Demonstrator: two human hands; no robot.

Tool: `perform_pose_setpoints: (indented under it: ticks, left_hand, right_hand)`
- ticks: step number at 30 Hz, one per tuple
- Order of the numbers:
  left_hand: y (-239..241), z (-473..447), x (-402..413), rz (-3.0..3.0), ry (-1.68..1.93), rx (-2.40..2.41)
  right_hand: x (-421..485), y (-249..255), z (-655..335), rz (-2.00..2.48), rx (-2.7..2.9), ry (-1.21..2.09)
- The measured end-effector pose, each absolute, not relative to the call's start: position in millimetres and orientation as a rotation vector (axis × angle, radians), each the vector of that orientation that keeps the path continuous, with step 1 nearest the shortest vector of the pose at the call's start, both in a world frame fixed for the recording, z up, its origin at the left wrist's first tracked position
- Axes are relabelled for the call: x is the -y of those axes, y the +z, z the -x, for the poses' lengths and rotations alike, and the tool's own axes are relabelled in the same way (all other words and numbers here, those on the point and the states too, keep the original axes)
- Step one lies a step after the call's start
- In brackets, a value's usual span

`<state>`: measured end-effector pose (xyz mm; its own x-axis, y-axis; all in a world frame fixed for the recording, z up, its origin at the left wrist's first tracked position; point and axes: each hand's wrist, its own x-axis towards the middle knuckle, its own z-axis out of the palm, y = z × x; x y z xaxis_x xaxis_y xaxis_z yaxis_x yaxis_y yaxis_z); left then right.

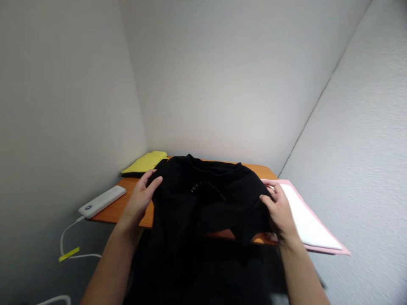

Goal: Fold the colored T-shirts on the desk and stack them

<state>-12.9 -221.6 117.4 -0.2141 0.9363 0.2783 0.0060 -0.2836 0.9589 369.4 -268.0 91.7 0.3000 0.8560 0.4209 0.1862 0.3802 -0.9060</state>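
A black garment (203, 199) with small lettering lies spread over a small orange table (127, 203) and hangs off its near edge. My left hand (141, 197) rests on the garment's left edge, fingers closed lightly around the fabric. My right hand (280, 209) pinches the garment's right edge between thumb and fingers.
A white power bank (101, 201) with a cable sits at the table's left edge. A folded yellow cloth (146, 162) lies at the back left corner. Pink and white folded cloths (308, 222) are stacked on the right. Grey partition walls enclose the table on three sides.
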Motion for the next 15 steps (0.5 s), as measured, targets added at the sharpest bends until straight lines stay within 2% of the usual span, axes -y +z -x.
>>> perform_pose_setpoints:
  ticks: [4, 8, 12, 15]
  left_hand:
    - [152.1, 48.7, 225.7, -1.450, 1.460, -1.273]
    - [162.9, 64.0, 181.7, -1.626, 1.290, -1.272]
    - [143.1, 56.0, 91.6, -1.967, 1.218, -1.381]
    - [109.8, 38.1, 44.4, -2.224, 1.126, -1.669]
  right_hand:
    - [286.1, 138.4, -400.2, 1.118, 1.269, 0.693]
    - [249.0, 154.1, -409.3, 1.122, 1.372, 0.765]
    - [156.2, 134.7, -402.8, 1.266, 1.456, 0.641]
    - [97.8, 99.6, -392.3, 1.528, 1.574, 0.284]
